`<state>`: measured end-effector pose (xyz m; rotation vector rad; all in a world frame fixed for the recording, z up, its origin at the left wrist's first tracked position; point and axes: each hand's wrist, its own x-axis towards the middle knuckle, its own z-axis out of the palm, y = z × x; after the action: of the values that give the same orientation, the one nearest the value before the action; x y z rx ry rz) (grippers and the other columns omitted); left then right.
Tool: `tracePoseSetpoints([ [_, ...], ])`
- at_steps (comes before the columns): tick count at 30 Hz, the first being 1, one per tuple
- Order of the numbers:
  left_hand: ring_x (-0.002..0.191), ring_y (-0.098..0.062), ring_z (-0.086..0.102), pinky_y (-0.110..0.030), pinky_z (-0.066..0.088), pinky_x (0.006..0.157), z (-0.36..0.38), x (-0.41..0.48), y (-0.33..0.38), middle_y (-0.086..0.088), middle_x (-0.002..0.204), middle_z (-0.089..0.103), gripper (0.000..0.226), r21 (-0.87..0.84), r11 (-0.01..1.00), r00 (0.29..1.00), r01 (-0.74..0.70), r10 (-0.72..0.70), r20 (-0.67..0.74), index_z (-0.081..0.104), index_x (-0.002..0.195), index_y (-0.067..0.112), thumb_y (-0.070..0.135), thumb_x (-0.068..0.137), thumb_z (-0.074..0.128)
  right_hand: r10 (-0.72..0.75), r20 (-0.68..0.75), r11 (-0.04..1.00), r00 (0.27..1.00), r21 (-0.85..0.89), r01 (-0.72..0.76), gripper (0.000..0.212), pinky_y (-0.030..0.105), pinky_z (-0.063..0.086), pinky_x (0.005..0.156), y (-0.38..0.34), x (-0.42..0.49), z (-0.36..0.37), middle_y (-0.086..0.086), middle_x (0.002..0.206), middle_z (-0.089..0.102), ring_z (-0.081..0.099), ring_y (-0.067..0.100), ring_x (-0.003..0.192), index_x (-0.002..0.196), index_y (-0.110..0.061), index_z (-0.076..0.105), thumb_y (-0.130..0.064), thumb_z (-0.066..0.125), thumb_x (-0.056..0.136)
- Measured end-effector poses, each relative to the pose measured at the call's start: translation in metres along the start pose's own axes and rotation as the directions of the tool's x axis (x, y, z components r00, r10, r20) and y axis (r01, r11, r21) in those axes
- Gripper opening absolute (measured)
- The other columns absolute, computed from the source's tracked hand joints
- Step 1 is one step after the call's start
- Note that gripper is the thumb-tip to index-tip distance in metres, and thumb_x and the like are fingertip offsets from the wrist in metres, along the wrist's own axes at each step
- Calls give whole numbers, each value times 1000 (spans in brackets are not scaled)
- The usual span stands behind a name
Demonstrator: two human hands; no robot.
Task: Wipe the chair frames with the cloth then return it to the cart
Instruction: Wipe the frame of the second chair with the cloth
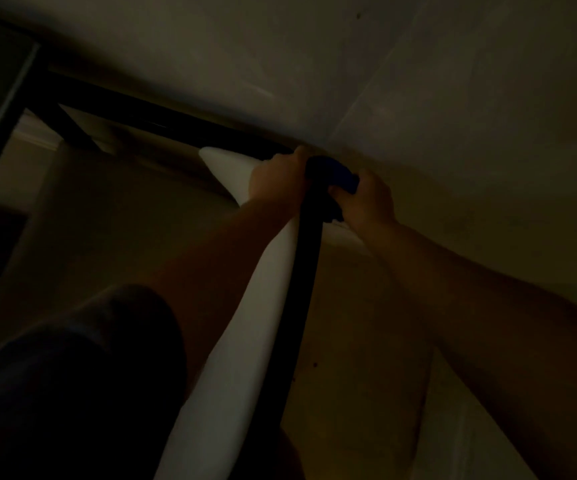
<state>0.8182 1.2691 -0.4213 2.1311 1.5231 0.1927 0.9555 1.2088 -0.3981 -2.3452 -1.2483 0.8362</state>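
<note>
- Cloth [344,176], dark blue, sits bunched at the corner where two black frame [301,271] bars meet, right of centre in the dim head view.
- Right hand [366,199] has its fingers closed around the cloth, pressing it to the top of the near bar.
- Left hand [276,181] grips the same corner just beside the cloth, fingers curled over the frame; the two hands are nearly touching.
- One bar runs from the corner down toward the camera, with a white panel edge [245,341] alongside it on the left.
- A second bar [148,112] runs from the corner up-left to an upright at the far left.
- Pale wall [453,98] closes in tight behind the corner; open room lies left, below the upper bar.
- A dark knee [82,375] fills the lower left.
</note>
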Motion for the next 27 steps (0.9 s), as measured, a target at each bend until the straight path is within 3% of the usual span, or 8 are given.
tracePoseSetpoints([
  [5, 89, -35, 66, -37, 39, 64, -10, 33, 4, -13, 102, 68, 16, 95, 996, 999, 6, -9, 38, 60, 105, 13, 20, 94, 51, -36, -17, 999, 999, 8, 36, 23, 32, 39, 66, -7, 12, 2, 4, 90, 58, 56, 23, 81, 101, -8, 57, -28, 62, 90],
  [9, 87, -34, 66, -36, 39, 62, -4, 18, 0, -13, 102, 67, 22, 77, 997, 999, -28, 24, 44, 58, 113, 16, 23, 95, 50, -54, 42, 996, 998, -65, 56, 16, 25, 32, 50, -5, 4, 2, -2, 83, 55, 51, 16, 72, 98, -13, 58, -26, 61, 90],
  [11, 88, -37, 65, -36, 39, 61, 1, -1, -3, -15, 102, 66, 28, 80, 994, 997, -75, 72, 38, 53, 120, 14, 26, 94, 50, -44, 94, 992, 995, -109, 55, 13, 23, 29, 48, 0, -6, 1, -7, 73, 51, 46, 12, 61, 93, -16, 55, -27, 60, 91],
  [14, 84, -37, 63, -36, 39, 59, 7, -31, -5, -16, 98, 63, 27, 59, 993, 994, -105, 103, 33, 51, 114, 12, 29, 93, 52, -30, 163, 991, 986, -123, 51, 13, 27, 31, 50, 11, -29, 2, -8, 71, 47, 45, 10, 60, 93, -16, 53, -29, 56, 94],
  [18, 79, -32, 63, -34, 39, 57, 16, -74, -4, -12, 93, 62, 23, 42, 995, 994, -88, 85, 75, 53, 108, 11, 29, 93, 52, 8, 215, 996, 977, -85, 11, 13, 28, 34, 52, 26, -68, 10, -8, 73, 49, 49, 12, 63, 91, -17, 51, -28, 56, 94],
  [23, 89, -33, 64, -35, 44, 65, 24, -138, -3, -12, 103, 63, 27, 37, 999, 988, -11, 5, 153, 53, 116, 13, 29, 93, 50, -34, 276, 999, 961, 48, 22, 6, 12, 39, 48, 54, -127, 23, -12, 78, 55, 53, 4, 64, 97, -19, 54, -24, 55, 95],
  [25, 93, -31, 65, -34, 46, 69, 25, -172, -2, -11, 108, 65, 29, 6, 999, 987, 42, -43, 157, 55, 118, 14, 29, 94, 49, -52, 307, 995, 950, 95, 24, 12, 26, 50, 64, 63, -154, 28, -8, 84, 58, 58, 11, 70, 105, -14, 58, -22, 55, 96],
  [27, 94, -29, 65, -33, 47, 71, 28, -209, -3, -10, 109, 66, 29, -10, 996, 983, 87, -84, 162, 56, 118, 15, 29, 94, 49, -61, 369, 995, 927, 99, 26, 5, 43, 54, 76, 73, -181, 36, -6, 83, 57, 61, 20, 78, 100, -19, 54, -22, 54, 96],
])
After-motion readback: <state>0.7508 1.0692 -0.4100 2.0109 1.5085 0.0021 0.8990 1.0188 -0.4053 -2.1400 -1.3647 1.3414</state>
